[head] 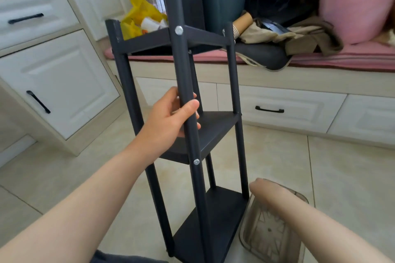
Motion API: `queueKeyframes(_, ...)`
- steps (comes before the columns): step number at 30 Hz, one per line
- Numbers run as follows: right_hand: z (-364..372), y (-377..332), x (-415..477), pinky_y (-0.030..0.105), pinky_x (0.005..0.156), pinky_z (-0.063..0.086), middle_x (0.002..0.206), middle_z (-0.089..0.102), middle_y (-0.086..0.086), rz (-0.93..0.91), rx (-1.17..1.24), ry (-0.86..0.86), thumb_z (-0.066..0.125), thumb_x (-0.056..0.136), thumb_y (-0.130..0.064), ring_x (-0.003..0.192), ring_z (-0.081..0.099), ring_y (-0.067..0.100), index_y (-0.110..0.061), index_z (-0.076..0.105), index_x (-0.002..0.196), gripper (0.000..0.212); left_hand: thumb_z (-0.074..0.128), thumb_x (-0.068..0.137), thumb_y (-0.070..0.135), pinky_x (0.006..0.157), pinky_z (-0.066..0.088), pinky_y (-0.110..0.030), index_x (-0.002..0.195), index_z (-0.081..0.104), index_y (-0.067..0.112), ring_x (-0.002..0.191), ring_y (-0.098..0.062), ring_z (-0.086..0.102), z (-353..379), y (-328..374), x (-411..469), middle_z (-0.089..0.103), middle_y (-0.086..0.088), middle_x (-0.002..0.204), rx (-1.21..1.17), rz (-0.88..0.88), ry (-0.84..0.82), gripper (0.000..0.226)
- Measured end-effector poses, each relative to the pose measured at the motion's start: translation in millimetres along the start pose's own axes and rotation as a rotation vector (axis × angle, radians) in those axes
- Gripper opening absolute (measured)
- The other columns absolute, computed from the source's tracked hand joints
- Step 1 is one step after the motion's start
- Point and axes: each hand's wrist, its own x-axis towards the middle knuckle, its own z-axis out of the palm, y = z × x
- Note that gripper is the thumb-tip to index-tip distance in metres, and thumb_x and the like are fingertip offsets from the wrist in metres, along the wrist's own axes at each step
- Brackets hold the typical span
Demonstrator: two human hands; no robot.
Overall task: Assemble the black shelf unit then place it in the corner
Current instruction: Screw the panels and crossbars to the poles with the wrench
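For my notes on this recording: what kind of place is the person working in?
Probably a room in a home, perhaps a bedroom: a pink cushioned bench piled with clothes, white drawers with black handles beneath it, and a tiled floor.

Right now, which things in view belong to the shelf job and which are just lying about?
Job: black three-tier metal shelf unit; silver bolt in its front post; left hand gripping that post.
Lying about: yellow plastic bag; dark green plastic bin; pink plastic tub; brown cardboard tube; clear plastic tray on the floor, use unclear.
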Motion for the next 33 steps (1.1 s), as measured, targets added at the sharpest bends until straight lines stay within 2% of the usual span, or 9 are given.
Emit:
queueKeyframes(3,-44,-13,-31,0.037,0.087,0.047,0.120,0.059,0.014,-0.069,-0.059,0.056,0.044,0.102,-0.009,0.111,0.060,0.033,-0.003,0.056,0.129,0.030,0.058,0.102,0.022,0.068,0.061,-0.026,0.113,0.059,0.020,0.079,-0.019,0.074,-2,3,-3,0.071,-0.002,0.085,-0.015,0.000,0.010,0.011)
queueKeyframes(8,-113,-19,-87,0.035,0.069,0.052,0.109,0.065,0.016,-0.193,-0.104,0.132,0.051,0.100,-0.010,0.083,0.061,0.029,-0.002,0.060,0.110,0.016,0.055,0.104,0.021,0.074,0.062,-0.027,0.117,0.058,0.021,0.084,-0.022,0.075,-1,4,-5,0.072,-0.003,0.087,-0.085,-0.029,0.010,0.014)
queueKeyframes(10,-130,-18,-106,0.034,0.070,0.057,0.098,0.069,0.010,-0.253,0.027,0.204,0.048,0.102,-0.018,0.076,0.068,0.023,-0.011,0.055,0.104,0.010,0.053,0.104,0.022,0.077,0.063,-0.035,0.119,0.057,0.023,0.082,-0.025,0.075,2,5,-6,0.071,-0.001,0.084,-0.130,-0.046,-0.002,0.015)
queueKeyframes(13,-145,-21,-126,0.026,0.064,0.053,0.079,0.073,-0.001,-0.349,0.368,0.342,0.045,0.104,-0.034,0.062,0.071,0.011,-0.025,0.046,0.090,0.017,0.052,0.105,0.026,0.078,0.063,-0.039,0.121,0.055,0.026,0.075,-0.023,0.071,6,5,-6,0.065,0.002,0.078,-0.184,-0.059,-0.028,0.016)
queueKeyframes(16,-158,-33,-136,0.017,0.059,0.047,0.071,0.074,-0.002,-0.429,0.611,0.435,0.046,0.104,-0.035,0.057,0.069,0.009,-0.025,0.051,0.087,0.020,0.049,0.106,0.029,0.079,0.063,-0.043,0.120,0.052,0.026,0.070,-0.018,0.065,11,5,-6,0.061,0.003,0.074,-0.194,-0.042,-0.035,0.016)
queueKeyframes(22,-174,-44,-141,0.015,0.052,0.038,0.053,0.054,-0.009,-0.473,0.782,0.681,0.055,0.099,-0.036,0.048,0.045,0.002,-0.023,0.061,0.067,0.035,0.049,0.104,0.032,0.078,0.062,-0.050,0.112,0.053,0.026,0.065,-0.020,0.062,11,5,-5,0.060,0.002,0.072,-0.149,0.008,0.008,0.011)
queueKeyframes(26,-178,-39,-141,0.021,0.054,0.038,0.049,0.051,-0.012,-0.447,0.822,0.720,0.057,0.098,-0.036,0.047,0.042,0.004,-0.025,0.066,0.066,0.035,0.052,0.102,0.035,0.067,0.058,-0.034,0.105,0.057,0.027,0.063,-0.019,0.057,3,4,-7,0.057,-0.001,0.073,-0.221,0.016,-0.030,0.009)
queueKeyframes(29,-185,-39,-141,0.025,0.054,0.043,0.047,0.052,-0.011,-0.449,0.887,0.701,0.057,0.098,-0.035,0.047,0.045,0.005,-0.026,0.069,0.071,0.031,0.057,0.092,0.044,0.066,0.055,-0.031,0.099,0.061,0.032,0.063,-0.018,0.055,-3,2,-8,0.055,-0.002,0.074,-0.286,-0.014,-0.085,0.014)
queueKeyframes(33,-197,-50,-137,0.015,0.049,0.042,0.059,0.064,-0.008,-0.483,1.016,0.688,0.060,0.098,-0.023,0.045,0.050,0.000,-0.022,0.069,0.081,0.019,0.062,0.092,0.047,0.069,0.055,-0.032,0.102,0.062,0.034,0.064,-0.018,0.054,-9,-1,-11,0.054,-0.002,0.075,-0.319,-0.043,-0.139,0.016)
